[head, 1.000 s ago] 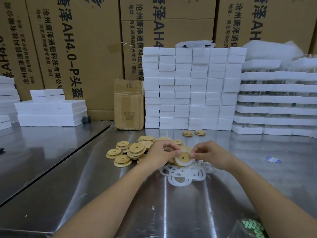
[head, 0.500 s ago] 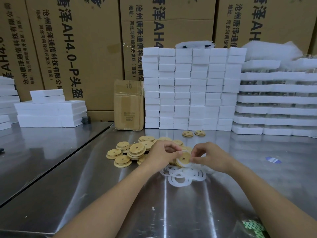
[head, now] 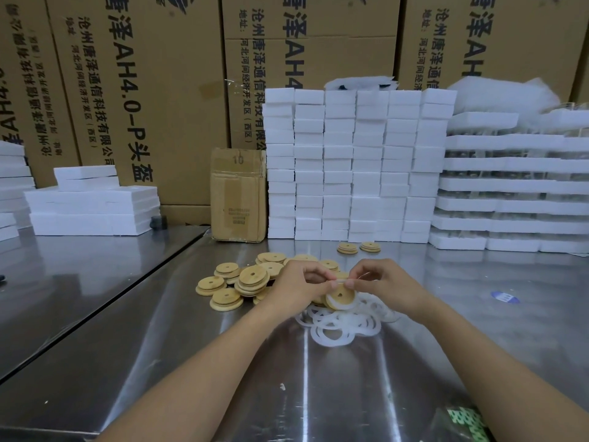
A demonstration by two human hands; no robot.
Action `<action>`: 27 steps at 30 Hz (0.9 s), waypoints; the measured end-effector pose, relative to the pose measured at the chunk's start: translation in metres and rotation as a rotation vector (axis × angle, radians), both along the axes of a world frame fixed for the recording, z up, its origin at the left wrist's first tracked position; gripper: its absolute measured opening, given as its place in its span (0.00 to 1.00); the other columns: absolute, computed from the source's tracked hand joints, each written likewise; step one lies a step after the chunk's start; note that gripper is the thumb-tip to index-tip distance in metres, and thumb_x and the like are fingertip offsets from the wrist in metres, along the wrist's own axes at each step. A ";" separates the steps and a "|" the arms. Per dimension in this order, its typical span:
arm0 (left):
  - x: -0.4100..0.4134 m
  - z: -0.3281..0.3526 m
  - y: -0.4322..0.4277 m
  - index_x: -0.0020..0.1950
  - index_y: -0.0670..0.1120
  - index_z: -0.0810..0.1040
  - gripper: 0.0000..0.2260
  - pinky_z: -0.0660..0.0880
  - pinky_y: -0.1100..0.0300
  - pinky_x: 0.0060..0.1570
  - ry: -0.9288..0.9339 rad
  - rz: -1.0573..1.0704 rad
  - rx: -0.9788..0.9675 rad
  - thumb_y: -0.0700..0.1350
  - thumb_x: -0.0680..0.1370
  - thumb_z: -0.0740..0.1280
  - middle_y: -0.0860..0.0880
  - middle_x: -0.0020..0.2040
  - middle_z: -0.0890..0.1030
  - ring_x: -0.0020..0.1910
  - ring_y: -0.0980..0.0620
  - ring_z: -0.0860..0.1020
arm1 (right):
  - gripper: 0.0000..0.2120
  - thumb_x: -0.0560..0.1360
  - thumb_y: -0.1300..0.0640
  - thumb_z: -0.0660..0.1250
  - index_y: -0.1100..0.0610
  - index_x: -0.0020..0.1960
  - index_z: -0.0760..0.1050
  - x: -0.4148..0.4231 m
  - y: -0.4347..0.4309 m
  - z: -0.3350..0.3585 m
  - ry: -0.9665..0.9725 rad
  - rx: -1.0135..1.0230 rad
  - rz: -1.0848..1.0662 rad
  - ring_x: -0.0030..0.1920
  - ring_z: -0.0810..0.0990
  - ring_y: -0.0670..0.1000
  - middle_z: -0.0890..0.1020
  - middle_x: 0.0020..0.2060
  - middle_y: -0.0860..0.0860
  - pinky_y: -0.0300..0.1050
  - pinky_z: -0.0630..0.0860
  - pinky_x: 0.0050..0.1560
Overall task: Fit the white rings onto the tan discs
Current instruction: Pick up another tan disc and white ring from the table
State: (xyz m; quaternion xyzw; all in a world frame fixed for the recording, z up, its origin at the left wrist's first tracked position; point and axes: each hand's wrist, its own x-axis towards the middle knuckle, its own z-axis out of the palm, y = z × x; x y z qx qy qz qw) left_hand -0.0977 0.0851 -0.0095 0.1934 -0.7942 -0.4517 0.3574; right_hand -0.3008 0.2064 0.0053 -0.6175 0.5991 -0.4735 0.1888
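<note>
Left hand (head: 299,287) and right hand (head: 382,285) meet, fingers (head: 322,275) curled, pinching.

A small factory's assembly and packing room is shown. The back is walled off by tall printed cardboard cartons (head: 143,90), stacked edge to edge. Work is done on a bare sheet-metal table (head: 287,393), and a second metal table (head: 79,282) is set beside it at the left. White foam blocks (head: 353,167) are piled in neat columns, and flat foam trays (head: 510,186) are stacked at the right. Identical parts are kept loose in bulk: a heap of tan discs (head: 251,279) and a pile of white rings (head: 344,328).
</note>
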 end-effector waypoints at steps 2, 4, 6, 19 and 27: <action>0.000 0.000 0.000 0.48 0.52 0.89 0.05 0.84 0.45 0.60 -0.004 -0.001 -0.002 0.45 0.75 0.82 0.50 0.46 0.90 0.50 0.50 0.89 | 0.08 0.77 0.56 0.77 0.61 0.48 0.84 -0.004 0.002 0.000 -0.060 0.050 0.012 0.47 0.86 0.49 0.88 0.45 0.57 0.38 0.78 0.50; 0.001 0.001 0.000 0.49 0.50 0.89 0.05 0.84 0.45 0.60 -0.003 0.004 -0.004 0.45 0.75 0.82 0.50 0.46 0.90 0.50 0.50 0.89 | 0.09 0.76 0.55 0.78 0.61 0.48 0.84 -0.009 0.005 0.000 -0.090 0.103 0.018 0.46 0.83 0.48 0.87 0.45 0.57 0.41 0.75 0.50; 0.001 0.001 0.001 0.49 0.49 0.89 0.05 0.84 0.46 0.60 -0.001 -0.001 0.002 0.44 0.75 0.82 0.50 0.46 0.90 0.50 0.51 0.89 | 0.10 0.74 0.54 0.79 0.60 0.48 0.85 -0.013 0.007 0.000 -0.095 0.149 0.022 0.43 0.81 0.46 0.86 0.43 0.52 0.39 0.74 0.46; 0.000 -0.002 0.002 0.48 0.50 0.89 0.04 0.85 0.47 0.58 0.014 -0.010 -0.018 0.44 0.75 0.82 0.50 0.46 0.90 0.50 0.51 0.89 | 0.04 0.76 0.57 0.78 0.57 0.46 0.85 0.000 0.002 0.001 0.017 -0.048 0.018 0.45 0.86 0.47 0.88 0.42 0.52 0.35 0.79 0.49; 0.000 -0.002 -0.003 0.46 0.54 0.90 0.05 0.85 0.50 0.55 0.028 -0.021 0.009 0.45 0.74 0.82 0.50 0.46 0.90 0.50 0.51 0.89 | 0.04 0.76 0.56 0.78 0.56 0.45 0.86 -0.007 0.001 -0.001 0.017 -0.008 0.009 0.46 0.84 0.47 0.88 0.43 0.54 0.37 0.79 0.52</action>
